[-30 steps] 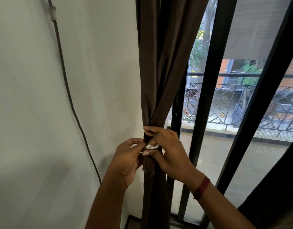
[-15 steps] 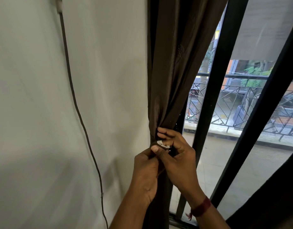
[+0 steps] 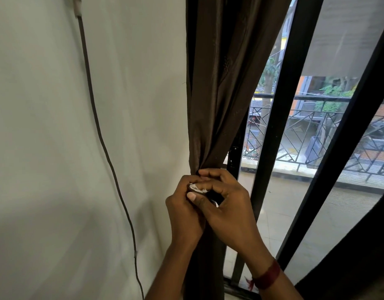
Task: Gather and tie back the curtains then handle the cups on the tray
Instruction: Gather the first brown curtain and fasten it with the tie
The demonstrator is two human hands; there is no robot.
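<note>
A dark brown curtain point(image 3: 221, 87) hangs bunched against the white wall, narrowing to a tight waist at hand height. A tie-back strap point(image 3: 197, 188) with a white frayed edge wraps that waist. My left hand point(image 3: 184, 211) pinches the strap's end from the left. My right hand point(image 3: 227, 208) curls round the strap and the gathered fabric from the right, thumb pressed against the left hand. The two hands touch over the strap. No cups or tray are in view.
A thin cable point(image 3: 104, 144) runs down the white wall point(image 3: 46, 148) at the left. Black window frames point(image 3: 279, 118) stand to the right, with a balcony railing point(image 3: 316, 131) outside. Another dark curtain point(image 3: 359, 256) fills the lower right corner.
Both hands have closed together over the strap; a second ago the left hand was slightly apart from the right. The view has shifted so the curtain sits further right.
</note>
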